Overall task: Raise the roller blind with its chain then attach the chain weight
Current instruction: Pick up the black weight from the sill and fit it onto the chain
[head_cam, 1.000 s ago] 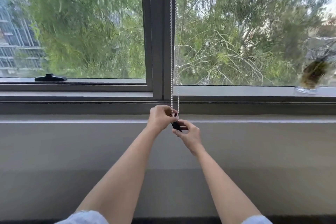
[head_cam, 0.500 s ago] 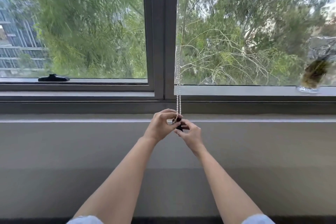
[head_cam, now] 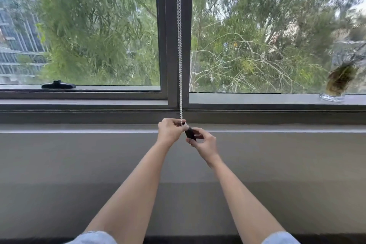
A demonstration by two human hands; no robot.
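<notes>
Both hands meet at the bottom of the chain (head_cam: 179, 45), just below the window frame (head_cam: 172, 35). The left hand (head_cam: 170, 130) is closed in a pinch around the chain's lowest beads, fingertips curled toward the right. The right hand (head_cam: 204, 142) sits just beside and slightly lower, thumb and fingers closed on the weight (head_cam: 190, 133), a small dark piece whose upper end touches the left fingertips.

The weight's long axis tilts: its top leans up and left toward the chain's end, its bottom points down and right into the right palm. So the chain loop lies directly above and a little left of the weight's top, and the two are touching or nearly so; whether the beads are already seated inside is hidden by the fingers.

From the pinch, the chain rises straight and taut in front of the frame's centre post and out of view at the top. No blind fabric shows over either pane, which suggests the raising is done and the attaching is in hand. A glass vase (head_cam: 334, 89) stands on the sill far to the right, well apart.
</notes>
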